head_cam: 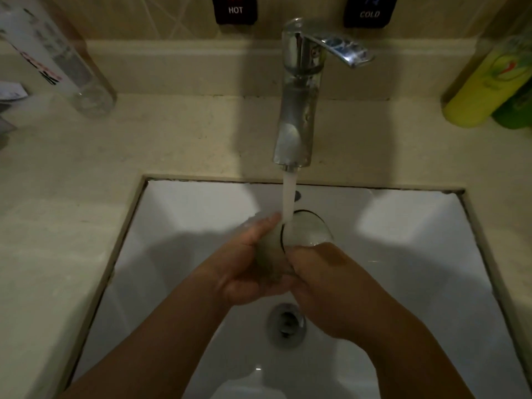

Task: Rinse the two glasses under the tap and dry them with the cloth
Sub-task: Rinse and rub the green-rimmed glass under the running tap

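Glass (pixel 305 231), tilted under the tap (pixel 296 110) stream at 12 o'clock over the sink (pixel 178 214), looks wet, slippery and breakable, so gripping its body seems wisest, as left hand (pixel 253 266) and right hand (pixel 322 272) both do now.

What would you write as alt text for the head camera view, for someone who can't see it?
Two hands hold a clear glass under running water from a chrome tap over a white sink; the left hand cradles its side, the right hand grips it. Bottles stand on the beige counter.
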